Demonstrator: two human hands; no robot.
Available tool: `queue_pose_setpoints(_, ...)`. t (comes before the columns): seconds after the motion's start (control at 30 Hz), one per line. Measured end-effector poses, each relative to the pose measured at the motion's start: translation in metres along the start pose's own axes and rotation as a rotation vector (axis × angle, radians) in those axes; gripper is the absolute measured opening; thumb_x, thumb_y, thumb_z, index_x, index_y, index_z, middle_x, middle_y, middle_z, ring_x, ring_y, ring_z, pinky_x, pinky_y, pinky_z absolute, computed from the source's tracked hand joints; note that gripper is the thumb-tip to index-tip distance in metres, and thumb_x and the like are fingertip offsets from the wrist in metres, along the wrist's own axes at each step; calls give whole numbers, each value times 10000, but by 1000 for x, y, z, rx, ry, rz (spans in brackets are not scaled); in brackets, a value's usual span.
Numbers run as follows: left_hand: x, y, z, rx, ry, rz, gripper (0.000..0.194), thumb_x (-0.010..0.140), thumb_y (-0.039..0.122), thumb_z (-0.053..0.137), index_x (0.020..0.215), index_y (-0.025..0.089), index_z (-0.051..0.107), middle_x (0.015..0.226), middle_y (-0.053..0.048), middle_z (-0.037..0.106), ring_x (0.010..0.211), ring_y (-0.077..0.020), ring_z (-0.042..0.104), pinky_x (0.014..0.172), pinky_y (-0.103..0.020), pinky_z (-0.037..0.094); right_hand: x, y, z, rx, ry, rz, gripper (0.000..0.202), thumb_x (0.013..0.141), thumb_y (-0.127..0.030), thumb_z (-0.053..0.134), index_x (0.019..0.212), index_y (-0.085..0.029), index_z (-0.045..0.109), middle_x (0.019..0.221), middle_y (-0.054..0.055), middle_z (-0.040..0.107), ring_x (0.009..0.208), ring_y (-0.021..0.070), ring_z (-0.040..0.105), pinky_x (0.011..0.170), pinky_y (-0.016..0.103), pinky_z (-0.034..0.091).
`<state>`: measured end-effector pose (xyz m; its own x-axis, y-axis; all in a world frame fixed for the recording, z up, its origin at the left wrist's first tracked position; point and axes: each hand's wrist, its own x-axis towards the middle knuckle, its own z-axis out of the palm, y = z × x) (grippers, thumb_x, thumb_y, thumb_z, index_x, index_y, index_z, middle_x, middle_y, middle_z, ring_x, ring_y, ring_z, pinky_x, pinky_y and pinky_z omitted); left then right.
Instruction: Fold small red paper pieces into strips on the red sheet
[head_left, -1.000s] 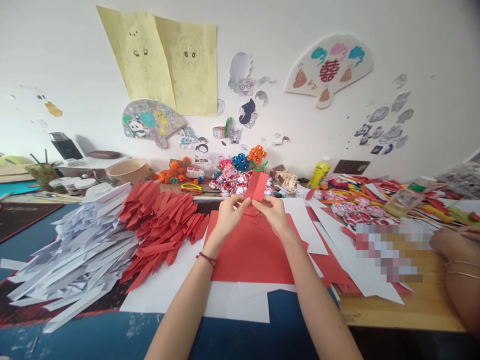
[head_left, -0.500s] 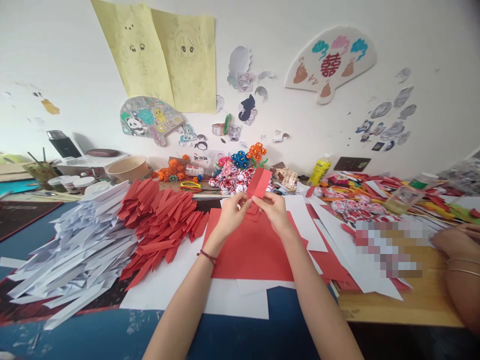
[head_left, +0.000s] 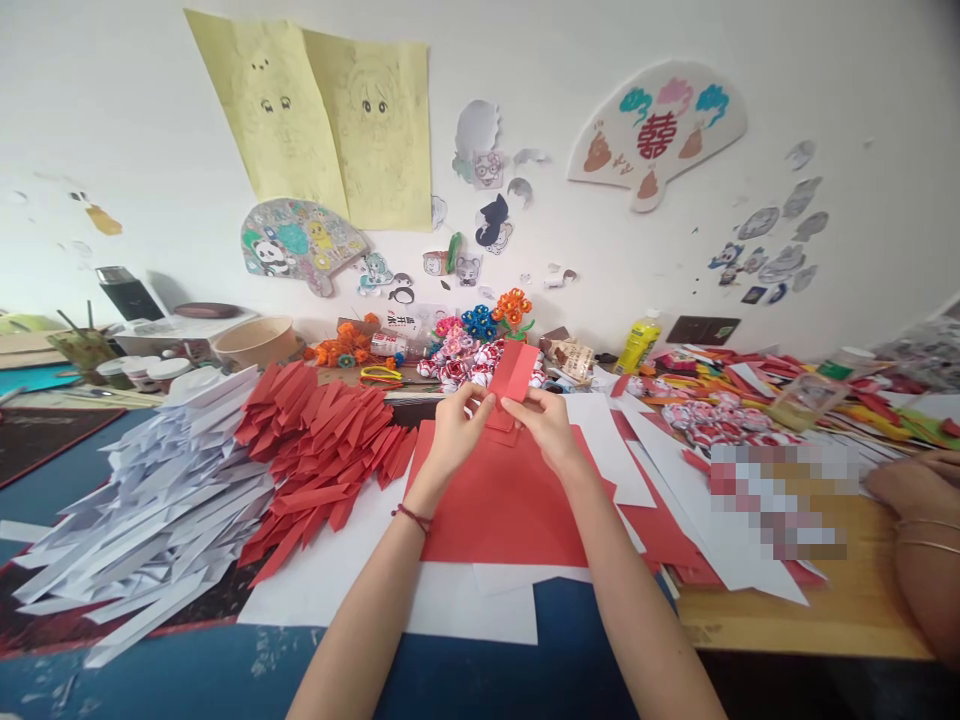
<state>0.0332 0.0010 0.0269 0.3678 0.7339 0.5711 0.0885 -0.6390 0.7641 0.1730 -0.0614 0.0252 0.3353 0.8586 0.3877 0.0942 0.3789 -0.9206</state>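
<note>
A small red paper strip [head_left: 514, 370] with a lengthwise crease is held up between both hands. My left hand [head_left: 461, 428] pinches its left side, fingers closed. On the other side, my right hand [head_left: 547, 425] grips the strip's lower right edge with thumb and fingers. Beneath the hands lies a large red paper sheet [head_left: 499, 515], on top of white sheets [head_left: 330, 580]. Another small red piece shows just below the fingers. To the left are a heap of folded red strips [head_left: 322, 430] and a larger heap of folded white strips [head_left: 165, 490].
Red and white flowers [head_left: 454, 372], yellow-handled scissors [head_left: 382, 374] and a yellow bottle [head_left: 640, 342] stand along the wall. At right, another person's arm [head_left: 926, 540] rests by the wooden table [head_left: 810, 625], near scattered paper and a clear bottle [head_left: 814, 395].
Both hands stay on the red strip, with only a slight shift of the fingers. The whole view has moved slightly.
</note>
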Motion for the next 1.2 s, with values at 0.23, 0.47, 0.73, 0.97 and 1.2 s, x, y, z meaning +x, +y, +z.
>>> queue_pose_setpoints(0.23, -1, -1, 2, -2, 24, -5, 178, 880, 334, 552, 827, 178, 618, 777, -3, 646, 645, -105, 545, 575, -210, 382, 1, 1, -1, 18, -17, 19, 284, 727, -422, 733, 820, -155, 709, 740, 37, 669, 590, 142, 520, 555, 270, 405)
queue_pose_setpoints(0.47, -1, 2, 1, -33, 55, -14, 176, 880, 319, 543, 793, 177, 601, 763, 3, 631, 634, -99, 530, 567, -204, 378, 1, 2, 0, 26, -41, 25, 271, 721, -395, 740, 846, -156, 714, 766, 40, 678, 627, 156, 547, 577, 271, 407)
queue_pose_setpoints(0.73, -1, 0, 1, -91, 51, -27, 233, 890, 345, 528, 789, 167, 640, 734, -6, 639, 648, -108, 529, 581, -210, 374, 1, 1, 0, 44, -50, 15, 240, 724, -349, 726, 857, -151, 702, 769, 32, 669, 622, 148, 542, 568, 262, 403)
queue_pose_setpoints(0.97, 2, -4, -1, -191, 70, -73, 192, 827, 345, 612, 775, 162, 636, 766, -8, 639, 643, -101, 517, 583, -208, 379, 2, 5, 0, 47, -72, 42, 232, 724, -349, 729, 848, -162, 669, 733, 18, 662, 582, 136, 538, 542, 252, 405)
queue_pose_setpoints(1.2, -1, -5, 2, -98, -23, -54, 169, 825, 324, 605, 773, 170, 652, 761, -9, 669, 637, -106, 540, 611, -217, 396, 8, 16, 2, 7, 129, 0, 337, 751, -466, 711, 876, -155, 677, 821, 47, 691, 706, 177, 602, 648, 277, 460)
